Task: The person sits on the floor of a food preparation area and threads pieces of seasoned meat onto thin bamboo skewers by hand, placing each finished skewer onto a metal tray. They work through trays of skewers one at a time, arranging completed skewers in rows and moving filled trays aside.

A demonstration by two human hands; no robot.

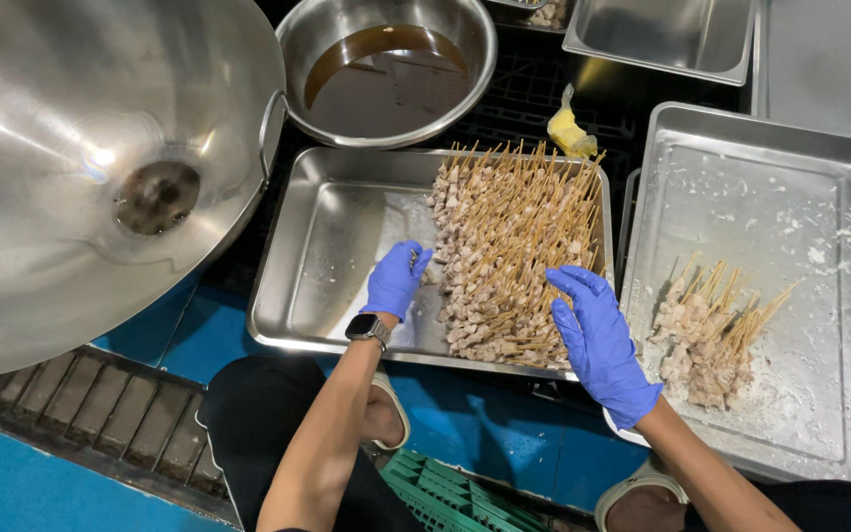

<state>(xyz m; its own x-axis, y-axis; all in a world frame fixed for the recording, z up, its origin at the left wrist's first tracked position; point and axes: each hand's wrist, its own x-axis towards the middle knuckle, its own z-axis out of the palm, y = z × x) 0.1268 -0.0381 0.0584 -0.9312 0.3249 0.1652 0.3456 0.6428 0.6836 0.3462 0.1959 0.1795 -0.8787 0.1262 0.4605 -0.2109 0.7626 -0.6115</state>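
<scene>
Two gloved hands over a steel tray (317, 246) of meat skewers (509, 256). Far left, a big wok (71, 148), tilted, rim over the tray's corner. Behind the tray, a bowl (386, 69) with brown liquid. Left hand (396, 279), blue glove, watch (367, 327) at the wrist, fingers curled at the heap's left edge, possibly pinching a skewer end; hard to tell. Right hand (598, 340), fingers spread flat, touching the heap's right side. Skewers piled in the tray's right half, sticks pointing away. Further right, a second tray (819, 197), floury, holding a small bundle (711, 340). Behind, a yellow rag (568, 128) and a deep pan (662, 34).
</scene>
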